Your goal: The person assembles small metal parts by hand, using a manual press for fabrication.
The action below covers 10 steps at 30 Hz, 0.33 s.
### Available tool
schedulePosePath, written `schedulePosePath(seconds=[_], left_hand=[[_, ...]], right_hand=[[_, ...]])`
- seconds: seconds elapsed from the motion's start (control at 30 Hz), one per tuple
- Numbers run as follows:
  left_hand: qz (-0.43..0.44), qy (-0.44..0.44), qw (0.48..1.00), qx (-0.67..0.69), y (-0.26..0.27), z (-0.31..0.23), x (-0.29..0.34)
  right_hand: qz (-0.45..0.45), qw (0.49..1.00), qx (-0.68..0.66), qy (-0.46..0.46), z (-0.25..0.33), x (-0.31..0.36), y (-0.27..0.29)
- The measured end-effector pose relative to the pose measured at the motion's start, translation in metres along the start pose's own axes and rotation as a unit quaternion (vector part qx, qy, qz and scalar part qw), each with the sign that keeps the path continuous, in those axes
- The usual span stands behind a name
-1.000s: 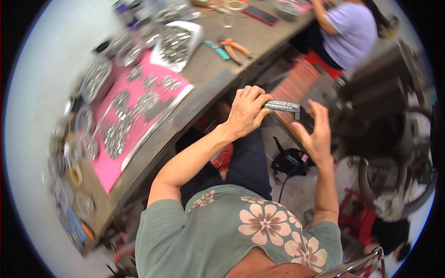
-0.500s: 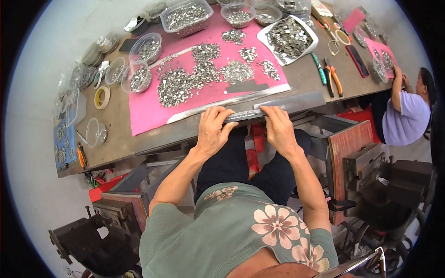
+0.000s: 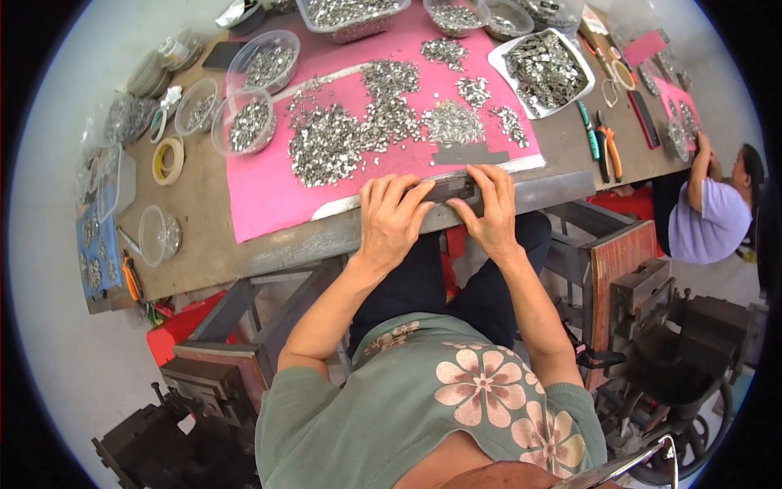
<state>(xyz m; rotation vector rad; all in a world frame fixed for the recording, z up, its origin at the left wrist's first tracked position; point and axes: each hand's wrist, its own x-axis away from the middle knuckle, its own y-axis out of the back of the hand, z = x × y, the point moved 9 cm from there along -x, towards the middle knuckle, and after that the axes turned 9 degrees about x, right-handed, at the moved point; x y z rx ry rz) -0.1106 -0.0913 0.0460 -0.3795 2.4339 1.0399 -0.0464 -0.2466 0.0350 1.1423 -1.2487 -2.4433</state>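
- A long, narrow grey metal bar (image 3: 448,190) lies flat at the near edge of the tabletop (image 3: 204,212), its long axis running left to right along that edge.
- The left hand (image 3: 393,218) lies over the bar's left part, fingers spread and curled onto it, pressing rather than clasping.
- The right hand (image 3: 489,208) covers the right end, fingers bent down on the bar, thumb at its near side.
- Just beyond both hands a smooth pink mat (image 3: 269,183) carries heaps of small shiny metal pieces (image 3: 326,147).
- Far left of the left hand stand round clear plastic tubs (image 3: 248,122) of the same pieces.
- Right of the right hand lie orange-handled pliers (image 3: 609,147).
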Motion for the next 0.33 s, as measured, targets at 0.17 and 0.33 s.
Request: schedulePosePath(seconds=[0.17, 0.33], left_hand=[[-0.046, -0.060, 0.997, -0.026, 0.003, -0.006, 0.007], [-0.160, -0.047, 0.967, 0.191, 0.042, 0.001, 0.049]], right_hand=[[-0.019, 1.000, 0.013, 0.017, 0.003, -0.001, 0.000], [-0.018, 0.999, 0.023, 0.020, 0.001, 0.004, -0.001]])
